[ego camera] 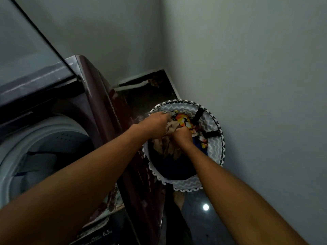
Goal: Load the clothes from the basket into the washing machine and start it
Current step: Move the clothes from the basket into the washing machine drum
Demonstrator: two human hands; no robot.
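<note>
Both hands are working inside the basket (215, 147), a round fabric one with grey-and-white zigzag lining and a toothed trim on the rim, sitting on the dark floor (198, 218) in the corner. The wall (256, 85) is running just beside its right edge, and the washing machine (109, 121) is standing just beside its left edge.

The left hand (155, 123) is reaching in from the machine side, fingers curled into a beige garment (169, 147) near the basket's far-left rim. The right hand (182, 137) is closing as a fist on the clothes at the centre of the pile; exactly which piece it is gripping cannot be told. A bright orange, yellow and white patterned cloth (184, 121) is lying just beyond the two hands. Dark blue fabric (177, 167) is filling the near part of the basket under the right forearm.

The machine is a top-loader with a dark maroon body; its lid (26, 41) is standing raised at the left. The drum (44, 152) is showing open, with greyish laundry (35, 167) already lying in it. The left forearm is crossing over the machine's right top edge. A "6.5" marking is showing on the front panel at the bottom. A small light reflection (205, 207) is glinting on the floor near the basket.
</note>
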